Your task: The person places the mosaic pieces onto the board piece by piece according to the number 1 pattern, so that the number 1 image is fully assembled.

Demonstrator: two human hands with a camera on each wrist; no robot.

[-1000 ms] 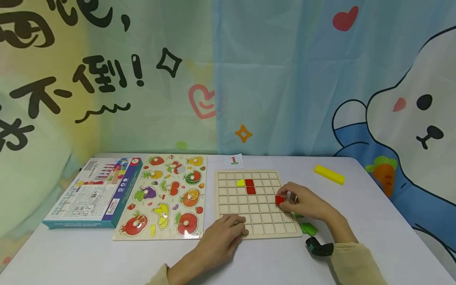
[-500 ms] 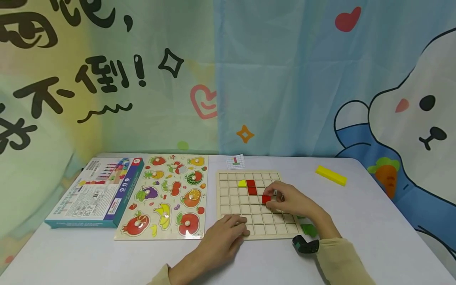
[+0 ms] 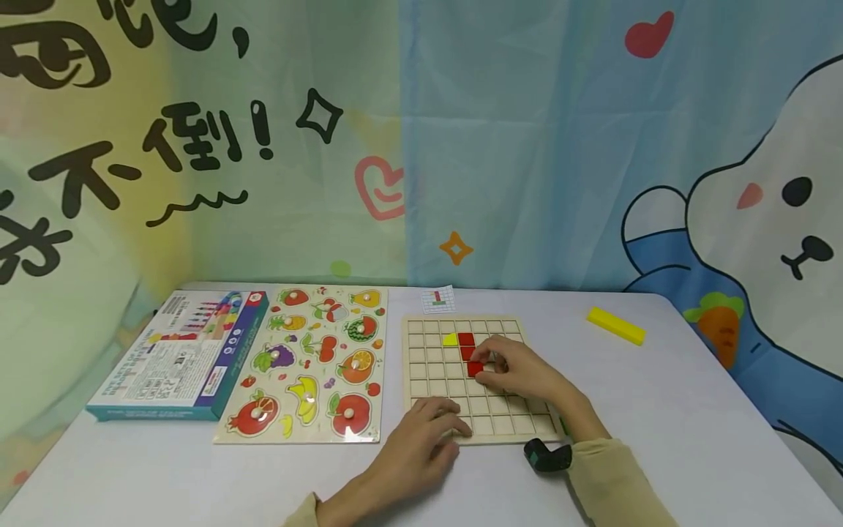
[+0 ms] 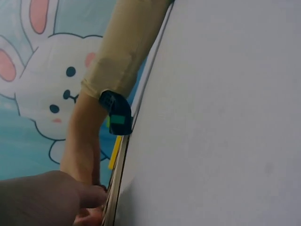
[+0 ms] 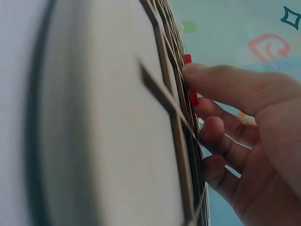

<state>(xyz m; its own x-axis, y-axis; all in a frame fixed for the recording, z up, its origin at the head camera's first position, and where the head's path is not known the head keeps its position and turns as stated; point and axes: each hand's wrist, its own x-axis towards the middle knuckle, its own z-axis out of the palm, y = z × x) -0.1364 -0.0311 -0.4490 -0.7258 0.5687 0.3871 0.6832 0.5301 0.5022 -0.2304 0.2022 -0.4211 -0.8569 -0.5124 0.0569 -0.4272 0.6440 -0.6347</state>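
My right hand point(image 3: 516, 372) pinches a red square tile point(image 3: 474, 369) between thumb and fingers, low over the gridded wooden board point(image 3: 428, 372). In the right wrist view the thumb presses on one side of this red tile point(image 5: 194, 97), right at the grid's ridges. Just behind it, two red squares point(image 3: 466, 339) lie one behind the other in the grid, with a yellow tile point(image 3: 450, 339) to the left of the farther one. My left hand point(image 3: 421, 443) rests with relaxed fingers on the board's near left edge. The left wrist view shows this left hand point(image 4: 51, 200) beside the board's edge.
Left of the grid lies a fruit-picture puzzle board point(image 3: 296, 373), then a flat box point(image 3: 171, 359). A small pattern card point(image 3: 437, 299) is behind the grid. A yellow bar point(image 3: 615, 326) lies at the right. The right wrist carries a black camera point(image 3: 548, 457).
My right hand has moved left across the board with the red tile, from the right edge to just in front of the red squares. It now covers most of the green pieces. The left hand stays put.
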